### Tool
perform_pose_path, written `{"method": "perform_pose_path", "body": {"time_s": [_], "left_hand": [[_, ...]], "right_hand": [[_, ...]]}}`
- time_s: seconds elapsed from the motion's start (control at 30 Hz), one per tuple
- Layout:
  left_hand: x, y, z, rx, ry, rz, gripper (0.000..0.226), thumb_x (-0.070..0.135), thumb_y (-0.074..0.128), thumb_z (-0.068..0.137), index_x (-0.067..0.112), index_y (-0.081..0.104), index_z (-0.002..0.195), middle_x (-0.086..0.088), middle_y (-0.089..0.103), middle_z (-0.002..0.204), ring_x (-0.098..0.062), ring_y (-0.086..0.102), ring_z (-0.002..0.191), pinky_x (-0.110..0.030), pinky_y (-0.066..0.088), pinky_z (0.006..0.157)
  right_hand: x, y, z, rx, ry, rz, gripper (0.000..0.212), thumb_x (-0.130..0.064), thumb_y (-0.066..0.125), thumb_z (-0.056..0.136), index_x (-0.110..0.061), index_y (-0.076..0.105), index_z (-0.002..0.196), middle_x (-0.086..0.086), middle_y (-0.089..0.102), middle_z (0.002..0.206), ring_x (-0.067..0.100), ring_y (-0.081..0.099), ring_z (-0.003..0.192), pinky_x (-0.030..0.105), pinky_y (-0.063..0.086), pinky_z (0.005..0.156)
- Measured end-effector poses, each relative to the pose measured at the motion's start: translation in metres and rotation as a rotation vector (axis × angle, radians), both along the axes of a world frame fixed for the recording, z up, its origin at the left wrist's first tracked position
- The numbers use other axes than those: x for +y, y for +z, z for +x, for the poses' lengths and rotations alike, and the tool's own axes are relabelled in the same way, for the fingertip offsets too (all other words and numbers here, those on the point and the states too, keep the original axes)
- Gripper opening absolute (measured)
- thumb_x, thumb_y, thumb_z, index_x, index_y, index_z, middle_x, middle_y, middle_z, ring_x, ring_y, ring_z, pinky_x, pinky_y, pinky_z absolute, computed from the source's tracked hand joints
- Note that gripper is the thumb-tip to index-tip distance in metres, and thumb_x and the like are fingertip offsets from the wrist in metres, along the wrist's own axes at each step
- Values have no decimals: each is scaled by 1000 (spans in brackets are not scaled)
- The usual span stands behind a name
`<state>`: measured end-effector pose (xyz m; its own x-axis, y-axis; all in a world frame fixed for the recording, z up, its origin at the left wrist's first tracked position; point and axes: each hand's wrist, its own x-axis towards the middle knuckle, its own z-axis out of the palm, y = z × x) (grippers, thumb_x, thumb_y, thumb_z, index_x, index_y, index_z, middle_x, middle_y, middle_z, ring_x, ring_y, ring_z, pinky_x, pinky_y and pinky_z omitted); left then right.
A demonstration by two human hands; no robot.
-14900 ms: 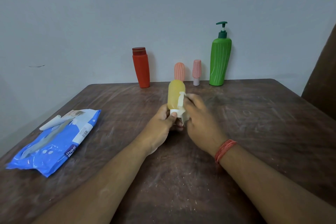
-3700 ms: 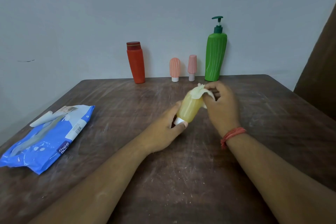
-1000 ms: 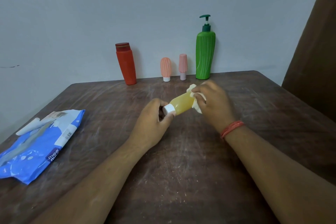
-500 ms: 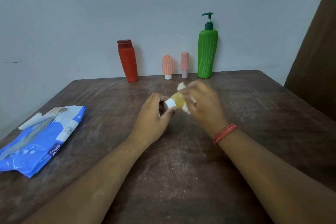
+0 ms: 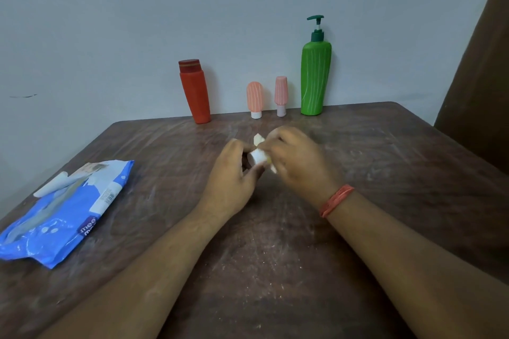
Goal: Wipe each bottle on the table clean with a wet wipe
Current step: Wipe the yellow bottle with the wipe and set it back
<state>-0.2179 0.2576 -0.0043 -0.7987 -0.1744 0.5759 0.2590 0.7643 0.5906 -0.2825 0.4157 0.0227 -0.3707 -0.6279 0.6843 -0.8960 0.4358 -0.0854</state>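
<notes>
My left hand (image 5: 232, 173) pinches the white cap end of the small yellow bottle (image 5: 258, 158), held on its side above the table's middle. My right hand (image 5: 297, 164) is curled round the bottle's body with the wet wipe (image 5: 259, 140) pressed on it, so almost all of the yellow body is hidden. Along the far edge by the wall stand a red bottle (image 5: 195, 91), an orange tube bottle (image 5: 255, 99), a pink tube bottle (image 5: 281, 95) and a tall green pump bottle (image 5: 315, 74).
A blue wet-wipe pack (image 5: 63, 212) lies near the left edge of the dark wooden table (image 5: 275, 256). A brown panel (image 5: 479, 63) rises at the right. The wall runs directly behind the row of bottles.
My right hand has slid the wipe along the bottle toward the cap, covering nearly all the yellow body. The left hand keeps its hold on the cap end.
</notes>
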Motion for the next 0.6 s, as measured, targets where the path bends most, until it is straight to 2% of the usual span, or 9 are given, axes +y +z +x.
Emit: {"method": "perform_pose_path", "body": {"time_s": [0.07, 0.13, 0.2, 0.27, 0.3, 0.37, 0.4, 0.47, 0.6], "left_hand": [[-2, 0, 2, -16, 17, 67, 24, 23, 75, 90, 27, 54, 102, 14, 55, 98, -3, 54, 90, -13, 45, 71], [-4, 1, 3, -52, 27, 139, 24, 24, 73, 92, 32, 53, 102, 16, 57, 102, -2, 57, 92, -14, 46, 71], [-5, 0, 2, -101, 13, 238, 22, 29, 71, 94, 39, 52, 99, 15, 62, 104, -6, 60, 96, -22, 49, 75], [-4, -2, 0, -135, -35, 380, 16, 35, 71, 93, 39, 56, 97, 10, 69, 101, -11, 65, 98, -34, 54, 83], [-2, -3, 0, -143, -67, 472, 14, 39, 72, 90, 38, 59, 95, 7, 73, 98, -16, 68, 99, -41, 56, 89], [-1, -4, 1, -141, -123, 660, 19, 46, 73, 82, 34, 63, 93, -1, 77, 96, -25, 73, 99, -51, 56, 96], [-1, -4, 2, -134, -143, 741, 25, 45, 74, 80, 28, 64, 95, -5, 77, 96, -26, 74, 98, -52, 56, 97], [-4, -5, 2, -125, -169, 815, 31, 42, 75, 81, 19, 63, 98, -9, 78, 98, -28, 76, 96, -53, 56, 98], [0, -9, 0, -150, -210, 790, 26, 50, 77, 78, 30, 65, 90, -1, 78, 93, -28, 75, 97, -53, 55, 98]], "right_hand": [[10, 3, -13, -45, -64, -108, 25, 2, 68, 75, -2, 73, 100, 19, 64, 94, 35, 62, 86, 39, 52, 74], [21, 4, -23, -109, -152, -249, 23, 6, 65, 78, 0, 74, 98, 22, 64, 94, 37, 64, 84, 31, 47, 77], [24, 2, -26, -165, -219, -336, 18, 8, 64, 85, 1, 72, 98, 20, 64, 100, 35, 64, 90, 18, 38, 79], [17, 1, -19, -165, -182, -382, 15, 7, 66, 84, 1, 71, 97, 18, 64, 101, 31, 63, 91, 12, 36, 80], [11, 0, -11, -147, -130, -361, 18, 8, 69, 80, 0, 71, 96, 17, 65, 100, 31, 64, 89, 14, 39, 80], [-2, -2, 5, -85, -6, -243, 22, 11, 72, 73, 0, 72, 93, 16, 66, 95, 32, 65, 84, 29, 49, 78], [-6, -3, 11, -70, 42, -176, 22, 11, 72, 73, 0, 71, 91, 15, 66, 94, 33, 65, 82, 36, 52, 73], [-7, -1, 11, -34, 61, -109, 23, 11, 71, 72, 1, 71, 93, 15, 65, 95, 33, 64, 85, 41, 54, 71], [8, 7, -7, -68, -109, -331, 18, 6, 67, 82, -2, 72, 98, 15, 64, 98, 30, 63, 88, 36, 50, 79]]}}
